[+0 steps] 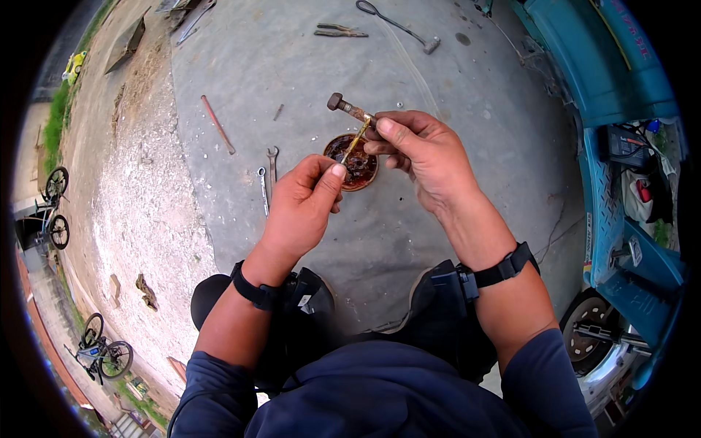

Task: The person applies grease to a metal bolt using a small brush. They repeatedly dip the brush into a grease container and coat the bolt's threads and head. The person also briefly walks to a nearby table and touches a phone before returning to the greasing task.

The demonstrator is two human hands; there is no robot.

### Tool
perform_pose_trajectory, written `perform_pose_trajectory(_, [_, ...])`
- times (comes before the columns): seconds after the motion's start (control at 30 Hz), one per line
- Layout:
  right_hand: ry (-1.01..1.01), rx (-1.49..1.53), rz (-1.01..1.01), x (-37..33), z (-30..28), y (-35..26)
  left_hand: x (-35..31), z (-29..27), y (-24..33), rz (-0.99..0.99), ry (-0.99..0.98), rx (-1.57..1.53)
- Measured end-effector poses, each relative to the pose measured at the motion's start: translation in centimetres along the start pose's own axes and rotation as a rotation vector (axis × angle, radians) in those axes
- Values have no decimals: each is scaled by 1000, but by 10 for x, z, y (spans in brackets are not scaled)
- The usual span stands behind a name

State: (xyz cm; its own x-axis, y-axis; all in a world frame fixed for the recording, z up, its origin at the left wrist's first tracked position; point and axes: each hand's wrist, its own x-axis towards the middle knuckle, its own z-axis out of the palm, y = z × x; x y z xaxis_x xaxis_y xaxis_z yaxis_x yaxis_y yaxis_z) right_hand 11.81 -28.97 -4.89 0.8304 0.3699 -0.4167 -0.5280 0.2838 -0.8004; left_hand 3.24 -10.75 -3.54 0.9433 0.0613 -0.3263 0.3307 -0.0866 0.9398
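Observation:
My right hand (431,153) grips a rusty hex-head bolt (353,111) by its shank end, the head pointing up and left. In my left hand (301,197), thumb and fingers pinch a thin stick (355,143) coated with yellowish-brown grease. The upper tip of that stick touches the bolt's shank close to my right fingertips. Below both hands, a round tub (374,179) of dark reddish-brown grease sits on the ground, partly hidden by my hands. An open-end wrench (273,166) and a ring-ended wrench (263,191) lie beside my left hand.
On the grey concrete (270,73) lie a reddish rod (217,124), pliers (341,31) and a hammer-like tool (409,33). A teal vehicle (584,66) with a wheel (588,332) stands along the right. Rough, pale ground (146,190) and a bicycle (102,352) are at left.

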Motion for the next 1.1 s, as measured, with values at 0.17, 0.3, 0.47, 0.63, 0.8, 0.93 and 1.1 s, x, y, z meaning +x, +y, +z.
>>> perform_pose_trajectory(0.17, [13,-22,-25,0,3,-1,2,-2,2,22,71,4])
perform_pose_trajectory(0.3, [10,-33,-43,3,4,2,5,-2,5,28,98,54])
perform_pose_trajectory(0.47, [25,-33,-55,4,6,3,1,4,2,52,68,92])
perform_pose_trajectory(0.63, [28,-40,-62,5,7,3,5,-3,1,18,90,117])
perform_pose_trajectory(0.8, [-17,15,28,5,8,1,7,-5,-2,97,116,170])
perform_pose_trajectory(0.93, [-17,113,115,2,11,-1,10,-3,-4,176,133,208])
perform_pose_trajectory(1.1, [-22,195,178,1,12,2,11,-4,-11,236,118,277])
